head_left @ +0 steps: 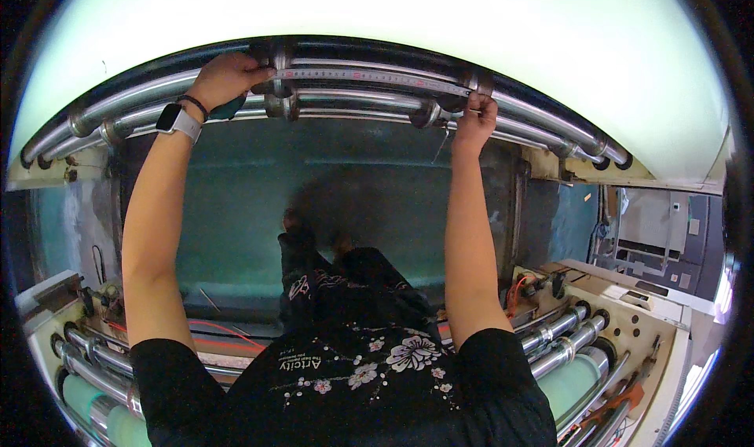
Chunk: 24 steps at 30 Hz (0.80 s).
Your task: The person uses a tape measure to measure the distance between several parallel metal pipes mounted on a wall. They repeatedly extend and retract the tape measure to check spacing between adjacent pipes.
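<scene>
Steel shafts run alongside a pale tape measure. Left hand pinches one end of the span, right hand the other; presumably keeps it straight, taut.

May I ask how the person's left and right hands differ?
The left hand has a watch and dark band at its wrist; the right hand has neither. The left hand is at the measuring tape's left end, the right hand farther right along it. Both hold it.
</scene>
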### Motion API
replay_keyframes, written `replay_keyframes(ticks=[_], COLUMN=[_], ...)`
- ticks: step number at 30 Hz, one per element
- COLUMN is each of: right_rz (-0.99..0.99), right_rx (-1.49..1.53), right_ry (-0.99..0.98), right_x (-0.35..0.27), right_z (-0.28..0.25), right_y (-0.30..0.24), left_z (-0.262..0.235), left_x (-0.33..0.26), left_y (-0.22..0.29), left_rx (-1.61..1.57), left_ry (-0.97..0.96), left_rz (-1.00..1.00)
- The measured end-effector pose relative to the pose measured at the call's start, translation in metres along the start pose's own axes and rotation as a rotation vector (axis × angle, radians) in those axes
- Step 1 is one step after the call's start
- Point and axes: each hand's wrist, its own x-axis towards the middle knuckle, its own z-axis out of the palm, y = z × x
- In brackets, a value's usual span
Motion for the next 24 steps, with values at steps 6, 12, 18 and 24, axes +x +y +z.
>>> replay_keyframes(ticks=[6,12,18,24], right_rz=[0.217,0.220,0.302,0.282], right_rx=[0.159,0.173,0.219,0.160], right_ry=[-0.019,-0.033,-0.009,0.015], right_x=[0.001,-0.001,-0.001,0.007], right_z=[-0.002,-0.002,-0.005,-0.009], right_y=[-0.003,-0.003,-0.001,0.010], left_z=[0.000,0.007,0.001,0.005], left_x=[-0.002,0.002,0.000,0.003], left_y=[0.002,-0.008,0.001,-0.008], left_rx=[0.014,0.012,0.015,0.065], left_ry=[0.051,0.102,0.055,0.060], left_rz=[0.021,0.078,0.067,0.152])
